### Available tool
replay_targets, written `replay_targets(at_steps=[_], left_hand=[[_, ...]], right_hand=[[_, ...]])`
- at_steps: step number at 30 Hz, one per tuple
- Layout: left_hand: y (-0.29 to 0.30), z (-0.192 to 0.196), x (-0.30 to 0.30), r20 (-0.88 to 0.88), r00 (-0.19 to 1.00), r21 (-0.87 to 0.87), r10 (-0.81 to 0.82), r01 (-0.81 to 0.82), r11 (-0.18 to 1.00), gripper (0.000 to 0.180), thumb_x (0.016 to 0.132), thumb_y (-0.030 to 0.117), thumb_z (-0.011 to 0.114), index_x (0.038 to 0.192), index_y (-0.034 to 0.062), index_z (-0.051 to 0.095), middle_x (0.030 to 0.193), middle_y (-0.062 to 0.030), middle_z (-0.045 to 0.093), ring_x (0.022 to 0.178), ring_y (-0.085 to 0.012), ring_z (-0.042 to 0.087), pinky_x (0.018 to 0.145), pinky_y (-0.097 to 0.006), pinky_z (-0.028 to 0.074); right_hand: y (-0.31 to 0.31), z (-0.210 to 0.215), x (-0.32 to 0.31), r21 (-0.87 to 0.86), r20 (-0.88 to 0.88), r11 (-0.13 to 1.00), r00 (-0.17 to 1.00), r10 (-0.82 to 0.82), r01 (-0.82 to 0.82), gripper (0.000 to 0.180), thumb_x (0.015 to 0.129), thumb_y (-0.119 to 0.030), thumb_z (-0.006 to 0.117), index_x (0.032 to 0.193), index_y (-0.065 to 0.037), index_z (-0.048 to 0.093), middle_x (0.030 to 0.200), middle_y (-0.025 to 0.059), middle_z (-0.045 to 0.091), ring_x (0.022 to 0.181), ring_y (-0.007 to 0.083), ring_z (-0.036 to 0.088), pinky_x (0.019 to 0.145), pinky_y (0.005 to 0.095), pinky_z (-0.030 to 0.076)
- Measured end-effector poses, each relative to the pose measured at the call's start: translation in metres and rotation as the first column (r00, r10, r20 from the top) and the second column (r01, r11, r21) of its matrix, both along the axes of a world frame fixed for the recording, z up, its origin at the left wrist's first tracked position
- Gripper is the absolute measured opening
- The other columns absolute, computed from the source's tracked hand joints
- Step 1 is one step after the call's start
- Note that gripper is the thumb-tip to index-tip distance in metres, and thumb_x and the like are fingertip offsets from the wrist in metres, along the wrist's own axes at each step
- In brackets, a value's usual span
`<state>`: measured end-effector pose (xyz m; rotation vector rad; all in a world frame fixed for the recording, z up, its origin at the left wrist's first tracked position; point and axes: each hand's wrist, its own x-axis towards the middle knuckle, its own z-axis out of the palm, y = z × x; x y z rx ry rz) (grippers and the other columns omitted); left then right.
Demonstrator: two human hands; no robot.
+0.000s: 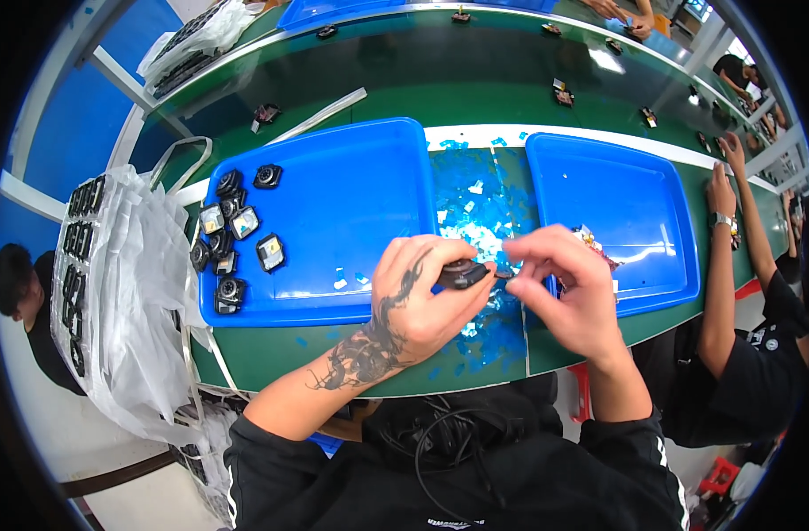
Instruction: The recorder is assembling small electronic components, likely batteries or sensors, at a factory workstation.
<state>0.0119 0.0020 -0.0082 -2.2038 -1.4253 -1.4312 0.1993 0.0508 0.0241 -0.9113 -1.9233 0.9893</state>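
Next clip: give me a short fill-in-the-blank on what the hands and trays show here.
1. The left hand holds a small ____ device.
2. The loose devices lie in the ____ blue tray.
3. The right hand pinches at the device's ____ end.

Missing words: black; left; right
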Motion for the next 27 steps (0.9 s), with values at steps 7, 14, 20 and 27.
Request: replay_targets(at_steps=[7,14,20,27], left_hand=[[0.001,-0.001,-0.004,-0.138,0.99,0.134,-0.006,0.025,0.991,0.027,0.063,0.004,0.084,0.085,0.009,0.07,0.094,-0.0047,0.063,0.08,-0.0226,0.06,0.064,-0.036,0.044],[-0.001,0.0,-0.003,-0.111,0.994,0.127,-0.026,0.04,0.991,0.028,0.066,0.004,0.083,0.092,0.0065,0.071,0.095,-0.0047,0.061,0.081,-0.0218,0.059,0.066,-0.034,0.046],[-0.006,0.007,0.005,0.643,0.751,-0.422,-0.148,0.509,0.75,0.039,0.088,0.0,0.06,0.128,0.0019,0.058,0.118,-0.0145,0.055,0.102,-0.0203,0.059,0.086,-0.034,0.049],[-0.003,0.001,0.013,0.984,0.177,-0.146,0.007,0.792,0.593,0.052,0.098,0.0,0.04,0.149,0.001,0.025,0.137,-0.0181,0.05,0.126,-0.0234,0.051,0.108,-0.037,0.04]], right_hand=[[-0.001,-0.006,-0.001,0.057,-0.034,0.987,0.987,0.154,-0.152,0.025,0.075,0.008,0.073,0.097,-0.002,0.071,0.086,0.0086,0.066,0.076,0.013,0.063,0.067,0.0241,0.052],[0.0,-0.021,0.006,-0.017,-0.232,0.988,0.962,0.146,-0.154,0.03,0.078,0.01,0.07,0.106,0.001,0.064,0.1,0.0101,0.062,0.082,0.0137,0.062,0.071,0.0238,0.052],[-0.009,-0.016,0.002,-0.167,-0.458,0.985,0.889,-0.031,-0.051,0.01,0.088,0.009,0.06,0.096,0.004,0.059,0.1,0.0108,0.06,0.089,0.0135,0.061,0.076,0.0248,0.051],[-0.012,-0.008,-0.013,-0.11,-0.103,0.994,0.994,-0.037,0.026,0.016,0.083,0.005,0.068,0.098,0.0,0.068,0.089,0.0051,0.067,0.071,0.0067,0.058,0.057,0.0196,0.043]])
